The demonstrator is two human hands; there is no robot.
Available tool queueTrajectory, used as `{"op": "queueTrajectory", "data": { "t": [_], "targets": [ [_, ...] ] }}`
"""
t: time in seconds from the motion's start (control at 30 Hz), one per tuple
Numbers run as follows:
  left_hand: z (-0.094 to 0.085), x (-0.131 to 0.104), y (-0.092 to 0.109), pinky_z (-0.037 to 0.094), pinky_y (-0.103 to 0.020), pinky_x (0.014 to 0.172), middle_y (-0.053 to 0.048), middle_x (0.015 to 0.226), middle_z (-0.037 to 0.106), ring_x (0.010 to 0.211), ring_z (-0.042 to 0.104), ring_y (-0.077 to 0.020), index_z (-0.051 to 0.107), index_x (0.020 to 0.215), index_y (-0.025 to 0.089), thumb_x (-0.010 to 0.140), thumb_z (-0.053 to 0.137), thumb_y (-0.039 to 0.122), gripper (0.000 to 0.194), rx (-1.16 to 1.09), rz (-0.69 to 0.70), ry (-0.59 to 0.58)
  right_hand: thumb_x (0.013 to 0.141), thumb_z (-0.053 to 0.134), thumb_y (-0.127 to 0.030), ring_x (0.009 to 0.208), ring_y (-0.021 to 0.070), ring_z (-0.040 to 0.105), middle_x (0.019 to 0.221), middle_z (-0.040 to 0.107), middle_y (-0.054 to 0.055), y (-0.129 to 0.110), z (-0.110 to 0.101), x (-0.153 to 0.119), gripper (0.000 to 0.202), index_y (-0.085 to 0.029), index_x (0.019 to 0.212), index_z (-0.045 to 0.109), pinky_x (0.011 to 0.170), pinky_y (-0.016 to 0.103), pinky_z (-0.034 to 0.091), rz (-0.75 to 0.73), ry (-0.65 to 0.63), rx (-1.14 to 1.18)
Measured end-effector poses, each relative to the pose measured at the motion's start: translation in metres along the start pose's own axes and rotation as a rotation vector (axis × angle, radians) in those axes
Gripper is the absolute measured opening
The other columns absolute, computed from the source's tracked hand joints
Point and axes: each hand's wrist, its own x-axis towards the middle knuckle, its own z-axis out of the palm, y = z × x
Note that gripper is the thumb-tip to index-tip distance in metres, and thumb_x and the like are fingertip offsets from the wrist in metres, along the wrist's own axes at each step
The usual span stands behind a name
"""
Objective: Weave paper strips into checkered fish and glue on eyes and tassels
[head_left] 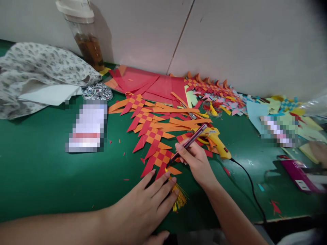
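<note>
A woven red and orange paper strip craft (153, 133) runs from the middle of the table toward me, with a yellow tassel (181, 198) at its near end. My left hand (150, 200) lies flat with fingers stretched, its fingertips on the craft's near end and beside the tassel. In my right hand (196, 160) is a slim dark pen (190, 140), held in a writing grip. The pen's tip meets the paper just above the tassel. Behind that hand lies a yellow hot glue gun (217, 141) with a black cord.
A blurred phone (88, 127) lies to the left; a drink bottle (88, 41) and patterned cloth (38, 75) stand behind it. Red paper sheets (163, 86) and woven pieces (209, 86) line the wall. At right are a magenta power strip (296, 173) and another person's hand (318, 151).
</note>
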Motion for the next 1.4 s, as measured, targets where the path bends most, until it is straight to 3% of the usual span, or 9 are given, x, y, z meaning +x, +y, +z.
{"op": "queueTrajectory", "data": {
  "t": [0.6, 0.87, 1.07, 1.4],
  "targets": [
    [0.001, 0.0014, -0.0011, 0.026, -0.041, 0.106, -0.015, 0.145, 0.042, 0.131, 0.04, -0.0298, 0.044, 0.138, 0.011, 0.093, 0.035, 0.048, 0.058, 0.008, 0.002, 0.009, 0.085, 0.059, -0.043, 0.054, 0.0093, 0.042, 0.061, 0.043, -0.005, -0.0026, 0.0009, -0.0001, 0.026, -0.02, 0.075, 0.05, 0.049, 0.021, 0.036, -0.056, -0.059, -0.076],
    [0.0025, 0.0, -0.0009, 0.028, -0.042, 0.105, -0.015, 0.145, 0.042, 0.133, 0.038, -0.0307, 0.041, 0.139, 0.011, 0.094, 0.032, 0.048, 0.059, 0.021, 0.01, 0.015, 0.085, 0.058, -0.047, 0.051, 0.0094, 0.04, 0.061, 0.042, -0.004, -0.0014, -0.0036, -0.0001, 0.03, -0.02, 0.073, 0.051, 0.046, 0.022, 0.034, -0.065, -0.018, -0.034],
    [0.0026, 0.0008, -0.0014, 0.029, -0.044, 0.105, -0.015, 0.145, 0.042, 0.134, 0.037, -0.0312, 0.041, 0.139, 0.011, 0.094, 0.031, 0.047, 0.058, 0.026, 0.01, 0.016, 0.084, 0.06, -0.046, 0.053, 0.0095, 0.042, 0.062, 0.043, -0.005, 0.0002, -0.0023, 0.0004, 0.028, -0.021, 0.076, 0.051, 0.048, 0.021, 0.038, -0.03, -0.055, 0.003],
    [-0.0005, 0.0007, -0.0009, 0.028, -0.043, 0.105, -0.015, 0.145, 0.041, 0.133, 0.037, -0.0311, 0.043, 0.138, 0.011, 0.095, 0.032, 0.047, 0.058, 0.009, 0.007, 0.009, 0.086, 0.057, -0.044, 0.053, 0.0098, 0.039, 0.06, 0.042, -0.005, -0.0028, -0.0009, -0.0001, 0.028, -0.02, 0.073, 0.05, 0.048, 0.023, 0.033, -0.064, -0.072, -0.071]
  ]
}}
